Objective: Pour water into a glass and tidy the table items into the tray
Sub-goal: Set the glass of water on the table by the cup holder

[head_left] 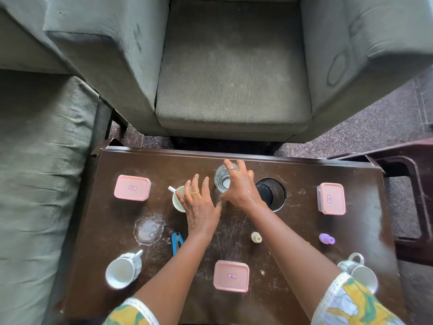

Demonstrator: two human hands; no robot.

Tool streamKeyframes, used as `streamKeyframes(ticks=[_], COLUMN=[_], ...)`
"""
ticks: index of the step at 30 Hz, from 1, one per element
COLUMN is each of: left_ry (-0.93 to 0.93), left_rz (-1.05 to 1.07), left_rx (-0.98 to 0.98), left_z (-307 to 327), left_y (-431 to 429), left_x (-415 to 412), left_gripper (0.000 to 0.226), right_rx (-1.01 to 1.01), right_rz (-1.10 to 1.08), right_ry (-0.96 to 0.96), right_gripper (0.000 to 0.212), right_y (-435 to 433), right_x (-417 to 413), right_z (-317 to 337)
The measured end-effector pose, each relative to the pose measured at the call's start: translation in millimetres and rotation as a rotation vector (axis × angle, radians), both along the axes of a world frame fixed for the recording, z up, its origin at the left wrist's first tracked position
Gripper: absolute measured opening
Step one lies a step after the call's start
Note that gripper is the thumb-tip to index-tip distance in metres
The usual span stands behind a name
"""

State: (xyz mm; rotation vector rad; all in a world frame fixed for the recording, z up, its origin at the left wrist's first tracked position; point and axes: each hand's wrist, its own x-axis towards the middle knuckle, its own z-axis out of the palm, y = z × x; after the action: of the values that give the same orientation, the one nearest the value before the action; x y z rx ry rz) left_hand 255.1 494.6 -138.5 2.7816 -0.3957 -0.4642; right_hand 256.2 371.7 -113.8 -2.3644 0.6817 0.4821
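Note:
A clear glass [222,180] with water stands near the far edge of the dark wooden table [117,231]. My right hand [239,187] curls round its right side and grips it. My left hand [199,205] hovers with straight fingers over a white mug [178,200] just left of the glass, covering its right half. Three pink lidded boxes lie on the table: far left [132,187], far right [331,198] and near centre [231,276]. No tray is in view.
A black mesh cup [273,192] sits right of the glass. White mugs lie at near left [123,270] and near right [360,270]. A blue clip [176,242], a cream bottle [256,237] and a purple bottle [326,239] are scattered. A grey armchair [234,78] stands beyond the table.

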Motion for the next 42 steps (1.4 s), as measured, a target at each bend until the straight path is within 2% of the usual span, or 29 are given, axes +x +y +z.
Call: streamKeyframes(ticks=[6,12,19,21,24,27,30,34,38,42], left_ry=[0.019,-0.002,-0.021,-0.052,-0.154,-0.268,-0.241,-0.181,-0.104,-0.052], left_rz=[0.002,0.085,0.118,0.111,-0.004,-0.092,-0.1,-0.206,-0.385,-0.538], left_rx=[-0.065,-0.175,-0.176,-0.183,-0.192,-0.191,-0.301,-0.336,-0.368,-0.455], left_z=[4,9,14,18,31,51,68,83,90,104], left_y=[-5,-13,-13,-13,-24,-52,-93,-164,-246,-336], left_x=[-1,-7,-18,-21,-24,-24,-33,-65,-109,-147], left_gripper=[0.071,0.071,0.07,0.069,0.066,0.059,0.059,0.057,0.052,0.051], right_rx=[0.005,-0.029,-0.086,-0.1,-0.013,-0.02,-0.114,-0.181,-0.262,-0.398], right_rz=[-0.003,0.018,0.086,0.131,0.144,0.097,-0.019,-0.289,-0.532,-0.834], right_ry=[0.024,0.005,-0.027,-0.034,-0.084,-0.191,-0.278,-0.327,-0.382,-0.515], right_gripper=[0.102,0.093,0.088,0.09,0.096,0.084,0.068,0.05,0.036,0.022], right_y=[1,3,5,2,-10,-33,-70,-128,-200,-283], right_x=[0,-4,-11,-12,-19,-36,-65,-119,-178,-227], right_z=[1,3,7,10,22,41,57,70,81,100])
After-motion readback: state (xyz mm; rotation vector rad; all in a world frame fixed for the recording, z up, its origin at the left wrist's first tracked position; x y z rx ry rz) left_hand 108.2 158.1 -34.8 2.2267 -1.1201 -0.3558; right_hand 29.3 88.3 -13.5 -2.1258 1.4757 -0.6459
